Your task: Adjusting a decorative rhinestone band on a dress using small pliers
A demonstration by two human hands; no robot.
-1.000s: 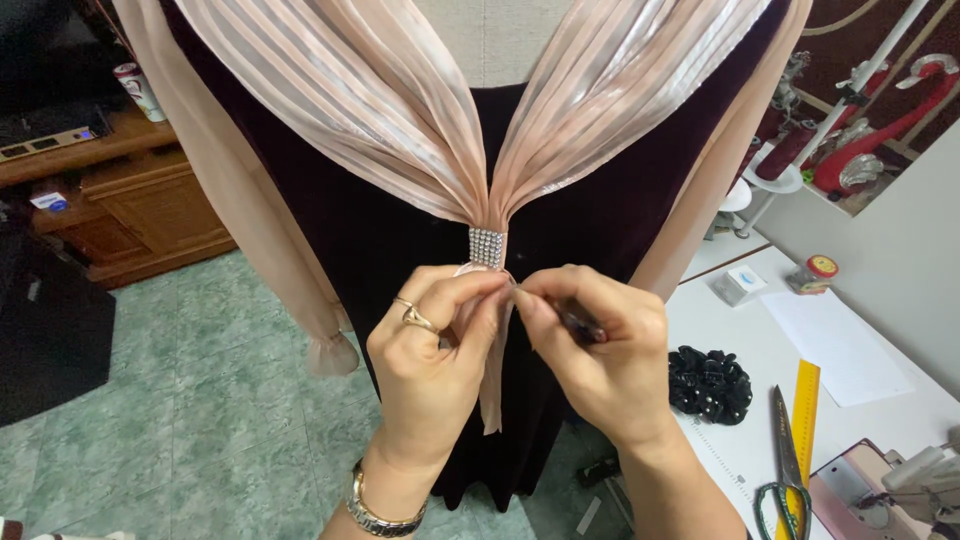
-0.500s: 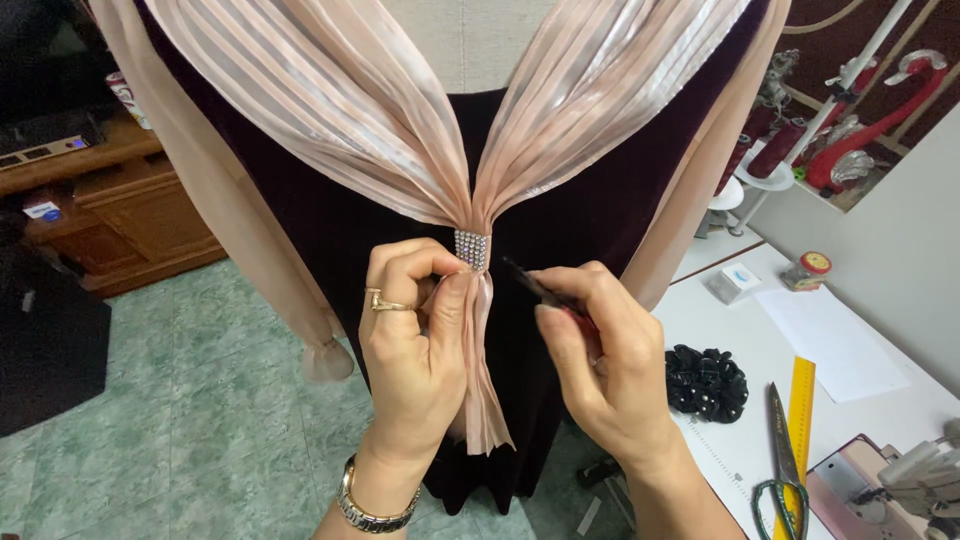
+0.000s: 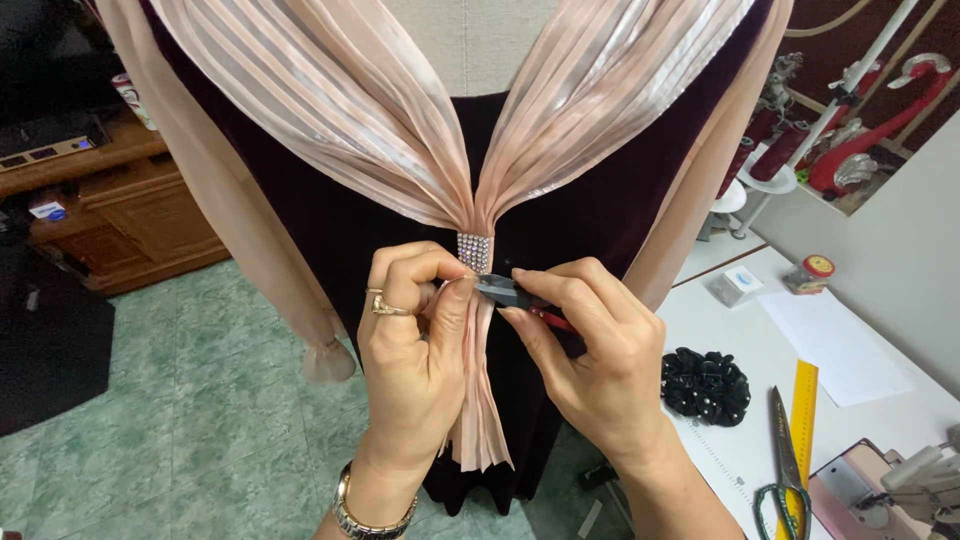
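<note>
Green tiled floor (image 3: 200,400) behind dress form: left hand (image 3: 415,340) pinches soft, slippery pleated scarf (image 3: 480,390) just under rhinestone clasp (image 3: 473,251), right hand (image 3: 590,350) grips small pliers (image 3: 505,291) beside it; hold near clasp.

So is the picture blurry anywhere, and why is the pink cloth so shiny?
Head view: sharp in the middle, on the left hand, right hand and pliers. Soft daylight glints off the pleated pink scarf, giving pale stripes. The dark dress shows little detail. The edges bend a little, as with a wide lens.
</note>
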